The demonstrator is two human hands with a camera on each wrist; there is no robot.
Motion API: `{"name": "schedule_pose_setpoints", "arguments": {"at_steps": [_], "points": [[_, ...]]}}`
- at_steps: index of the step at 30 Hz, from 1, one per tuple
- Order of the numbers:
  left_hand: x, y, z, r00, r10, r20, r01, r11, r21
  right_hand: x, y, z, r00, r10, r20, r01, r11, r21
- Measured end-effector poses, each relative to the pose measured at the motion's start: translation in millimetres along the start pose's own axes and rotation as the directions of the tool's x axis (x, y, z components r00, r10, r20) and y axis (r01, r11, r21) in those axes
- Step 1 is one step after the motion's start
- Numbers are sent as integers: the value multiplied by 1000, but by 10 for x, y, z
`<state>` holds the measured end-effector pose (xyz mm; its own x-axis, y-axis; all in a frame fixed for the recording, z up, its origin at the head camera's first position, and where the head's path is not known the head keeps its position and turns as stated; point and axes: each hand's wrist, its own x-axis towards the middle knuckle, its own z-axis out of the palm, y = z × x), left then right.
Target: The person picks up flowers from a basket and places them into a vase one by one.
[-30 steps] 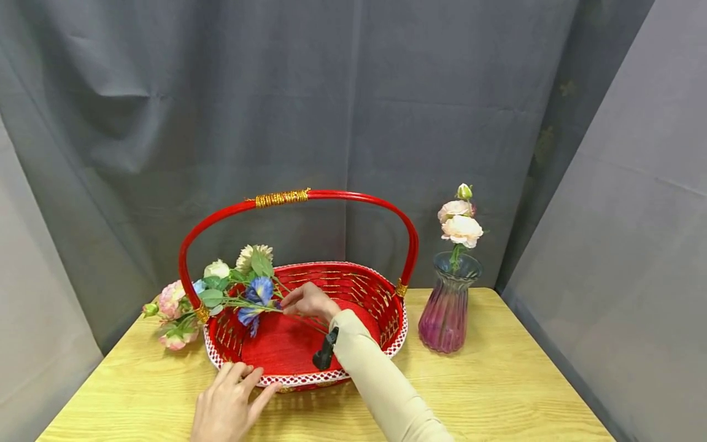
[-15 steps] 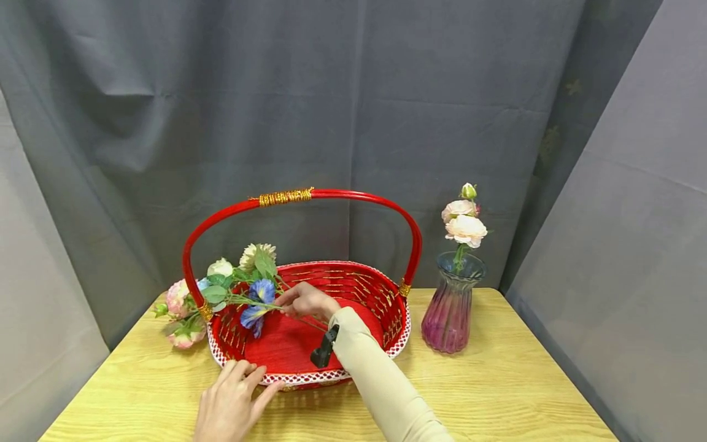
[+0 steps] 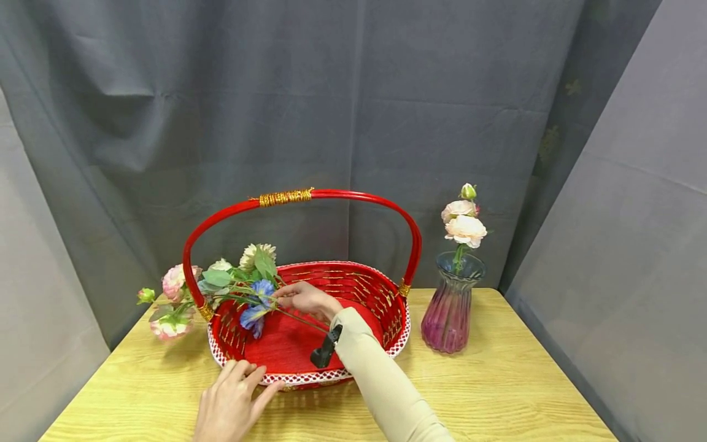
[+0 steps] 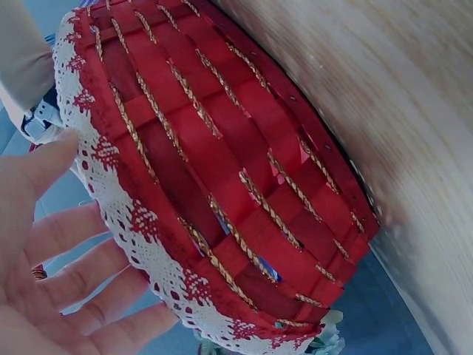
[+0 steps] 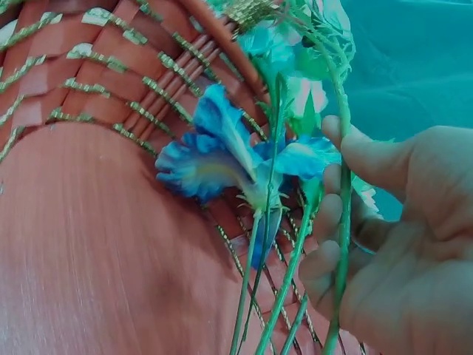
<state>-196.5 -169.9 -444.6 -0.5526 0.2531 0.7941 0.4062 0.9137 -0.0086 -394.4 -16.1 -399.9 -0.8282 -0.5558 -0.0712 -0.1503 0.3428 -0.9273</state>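
Head camera view: the right hand (image 3: pixel 305 300) reaches into a red woven basket with a white lace rim and a tall red hoop handle (image 3: pixel 309 334), its fingers curled round the green stems of a bunch of artificial flowers in blue, pink and cream (image 3: pixel 221 290). The blooms point left, spilling over the basket's left rim past the foot of the handle, with the pink heads hanging out above the yellow wooden table (image 3: pixel 497 393). The stems slant down to the right across the basket's red floor.

From the right wrist, the blue flower (image 5: pixel 222 151) lies against the inner wall of the basket (image 5: pixel 89 244), and the thumb and fingers (image 5: pixel 384 159) pinch several thin stems just beside it.

The left hand (image 3: pixel 229 405) rests at the near rim of the basket with its fingers straight and spread; the left wrist camera shows those fingers (image 4: pixel 66 251) touching the lace edge (image 4: pixel 148 244).

To the right of the basket, just apart from it, a ribbed purple glass vase (image 3: pixel 450 307) stands upright on the table holding a stem of pale peach roses (image 3: pixel 464 224). Grey cloth (image 3: pixel 353 98) hangs behind.
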Motion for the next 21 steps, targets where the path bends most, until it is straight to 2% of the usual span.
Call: {"name": "schedule_pose_setpoints", "arguments": {"at_steps": [4,10,16,21], "points": [[0,2,6,1000,2,-9,-2,1000,-3,-32,-23,-48,1000,-19,-17,19,1000,6],[5,26,-20,999,-23,33,22,1000,20,-97,-44,-144,999,-34,7,34,996,81],[8,41,-31,998,-41,52,40,999,29,-148,-49,-214,999,-41,9,40,995,94],[5,45,-23,998,-45,51,44,999,27,-172,-78,-263,999,-41,10,39,982,186]]}}
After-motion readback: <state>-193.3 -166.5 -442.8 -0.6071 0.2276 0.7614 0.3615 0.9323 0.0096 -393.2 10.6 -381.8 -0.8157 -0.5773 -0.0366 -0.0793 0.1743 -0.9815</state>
